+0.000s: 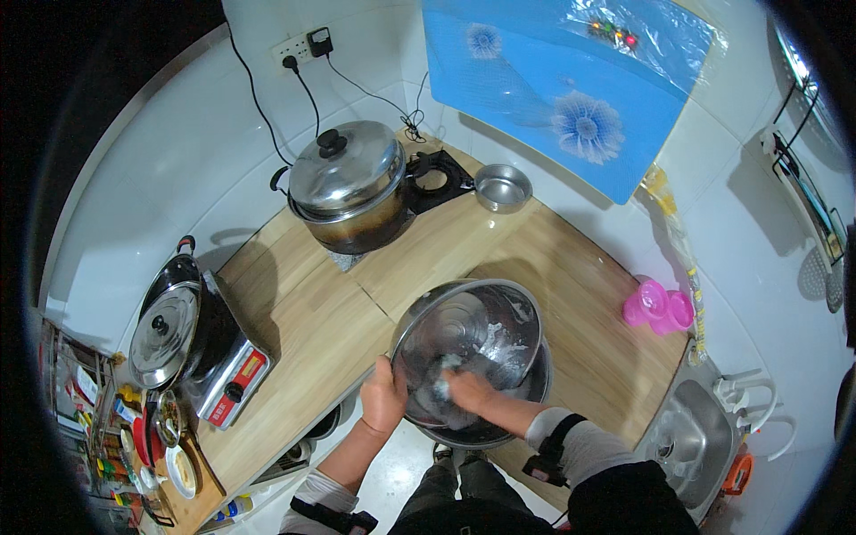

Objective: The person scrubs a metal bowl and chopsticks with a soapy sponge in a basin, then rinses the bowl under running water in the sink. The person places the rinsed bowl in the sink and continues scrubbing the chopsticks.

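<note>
A stainless steel bowl (461, 321) tilts towards me, resting in or against a second metal basin (543, 374) at the counter's front edge. White foam or residue (498, 341) streaks its inner wall. My left hand (386, 396) grips the rim on the left side, thumb up. Inside the bowl, my right hand (468, 391) is pressed near the lower wall, its fingers curled and blurred. Something whitish (443, 384) shows at those fingertips; whether it is foam or a scrubber I cannot tell.
A lidded steel pot (348, 180) stands at the back beside a black burner stand (441, 180) and a small metal bowl (503, 187). Left is a lidded wok (164, 334) on a gas stove (237, 384). Pink cups (649, 304) and a sink (695, 428) are right.
</note>
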`<state>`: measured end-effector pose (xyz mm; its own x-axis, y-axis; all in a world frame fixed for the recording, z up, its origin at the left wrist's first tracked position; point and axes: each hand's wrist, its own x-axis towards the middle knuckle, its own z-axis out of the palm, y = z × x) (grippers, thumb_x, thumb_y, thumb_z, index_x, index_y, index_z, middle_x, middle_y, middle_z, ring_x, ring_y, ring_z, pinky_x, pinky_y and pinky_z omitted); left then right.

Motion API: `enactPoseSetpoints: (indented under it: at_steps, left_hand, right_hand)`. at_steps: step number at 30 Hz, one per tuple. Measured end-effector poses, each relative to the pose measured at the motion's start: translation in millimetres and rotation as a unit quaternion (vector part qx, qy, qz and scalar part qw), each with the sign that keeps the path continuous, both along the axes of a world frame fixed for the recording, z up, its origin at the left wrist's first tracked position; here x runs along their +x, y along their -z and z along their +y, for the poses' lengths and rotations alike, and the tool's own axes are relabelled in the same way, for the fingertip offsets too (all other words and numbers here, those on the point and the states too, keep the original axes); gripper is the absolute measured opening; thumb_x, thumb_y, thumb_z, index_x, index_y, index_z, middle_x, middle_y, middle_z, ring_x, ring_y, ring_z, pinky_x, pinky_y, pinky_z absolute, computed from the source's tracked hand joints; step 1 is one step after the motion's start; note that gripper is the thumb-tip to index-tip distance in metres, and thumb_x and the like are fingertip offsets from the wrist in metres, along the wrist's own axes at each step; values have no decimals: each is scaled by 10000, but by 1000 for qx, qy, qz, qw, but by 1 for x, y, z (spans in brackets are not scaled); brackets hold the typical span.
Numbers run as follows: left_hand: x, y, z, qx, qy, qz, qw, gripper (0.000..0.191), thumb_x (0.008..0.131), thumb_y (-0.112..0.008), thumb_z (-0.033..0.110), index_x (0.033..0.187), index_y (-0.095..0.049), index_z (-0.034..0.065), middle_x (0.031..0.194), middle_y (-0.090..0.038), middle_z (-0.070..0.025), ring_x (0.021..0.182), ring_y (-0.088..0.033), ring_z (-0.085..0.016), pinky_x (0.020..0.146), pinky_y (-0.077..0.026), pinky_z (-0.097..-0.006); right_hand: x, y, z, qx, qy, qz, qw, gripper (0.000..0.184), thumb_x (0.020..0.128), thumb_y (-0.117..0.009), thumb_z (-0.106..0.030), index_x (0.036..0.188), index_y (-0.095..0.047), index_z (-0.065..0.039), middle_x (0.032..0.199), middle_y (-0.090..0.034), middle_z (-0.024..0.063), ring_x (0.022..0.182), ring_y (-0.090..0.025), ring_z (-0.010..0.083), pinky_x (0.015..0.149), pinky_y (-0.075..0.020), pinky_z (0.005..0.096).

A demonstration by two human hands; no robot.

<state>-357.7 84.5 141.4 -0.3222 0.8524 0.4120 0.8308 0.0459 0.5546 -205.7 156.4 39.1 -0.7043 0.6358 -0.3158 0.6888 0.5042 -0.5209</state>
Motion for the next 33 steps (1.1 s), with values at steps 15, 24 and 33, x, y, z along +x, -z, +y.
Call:
enactPoseSetpoints:
  at_steps: [15,24,33]
  left_hand:
    - [0,-7,-8,-32,34,-48,998,133,719,-512,11,779,-393,9,544,-490,-241,507,-505,-419,432,-393,-477]
    - [6,-1,-9,1,9,-29,1000,152,750,-549,61,756,-400,28,515,-494,-204,473,-509,-390,403,-394,-450]
    - [2,-6,-12,-47,26,-46,998,159,779,-530,99,778,-391,21,533,-501,-215,498,-515,-398,421,-400,-461]
  right_hand:
    - [41,-20,86,310,66,-86,945,157,784,-462,-131,828,-526,6,602,-599,134,520,-604,261,442,-471,379]
    - [-1,3,-2,61,-10,-161,985,287,775,-448,-142,1012,-544,-13,820,-628,155,800,-616,307,711,-489,413]
    - [-66,-42,35,16,215,280,936,257,780,-465,-101,1005,-484,22,974,-528,285,931,-513,397,785,-415,428]
